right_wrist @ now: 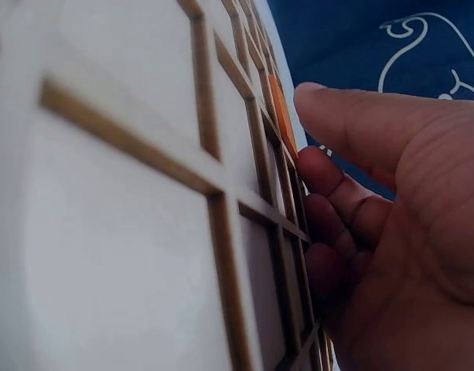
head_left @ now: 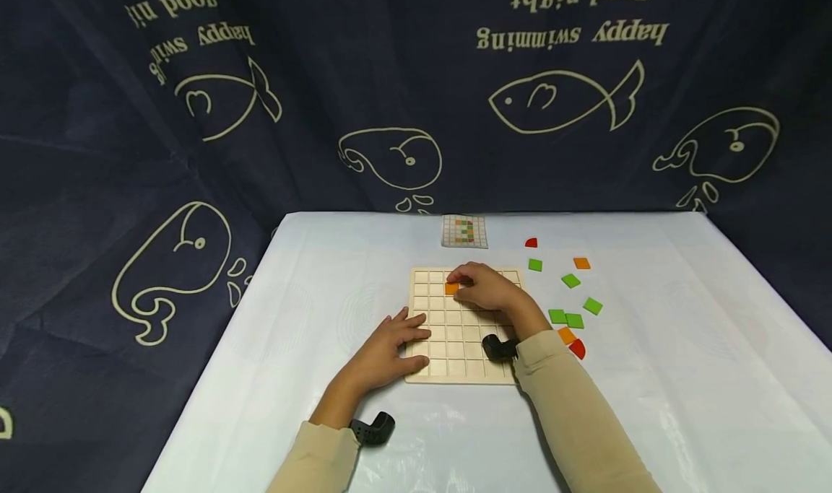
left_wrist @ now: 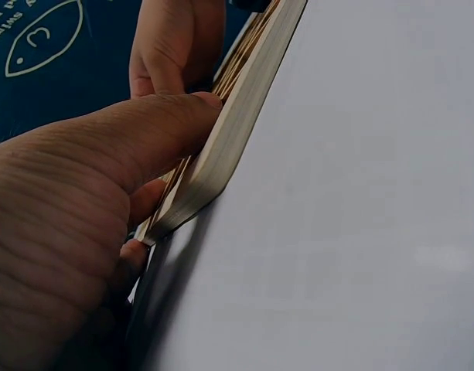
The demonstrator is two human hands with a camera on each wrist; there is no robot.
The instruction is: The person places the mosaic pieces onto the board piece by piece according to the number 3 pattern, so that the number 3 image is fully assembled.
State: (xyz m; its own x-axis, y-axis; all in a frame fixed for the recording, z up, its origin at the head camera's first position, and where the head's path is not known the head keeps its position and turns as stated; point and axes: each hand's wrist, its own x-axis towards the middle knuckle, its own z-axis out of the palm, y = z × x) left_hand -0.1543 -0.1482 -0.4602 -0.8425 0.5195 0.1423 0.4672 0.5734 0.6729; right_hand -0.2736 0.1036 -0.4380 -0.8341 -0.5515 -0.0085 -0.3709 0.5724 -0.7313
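A pale wooden grid board [head_left: 447, 350] lies on the white table. My left hand [head_left: 383, 352] rests on its left edge, fingers spread over the outer cells; in the left wrist view the thumb [left_wrist: 171, 124] lies along the board's rim. Toward the board's far side, my right hand [head_left: 484, 286] has curled fingers and holds a square orange tile [head_left: 451, 289] between thumb and index finger at one cell. The right wrist view shows this orange tile [right_wrist: 283, 116] edge-on, with the thumb and index fingertips at it. The right hand and forearm hide part of the board.
A small pattern card [head_left: 464, 232] lies behind the board. Right of the board are scattered several green tiles [head_left: 570, 281], orange tiles [head_left: 581, 263] and red quarter-round pieces [head_left: 577, 348]. A dark printed curtain [head_left: 455, 89] hangs behind the table.
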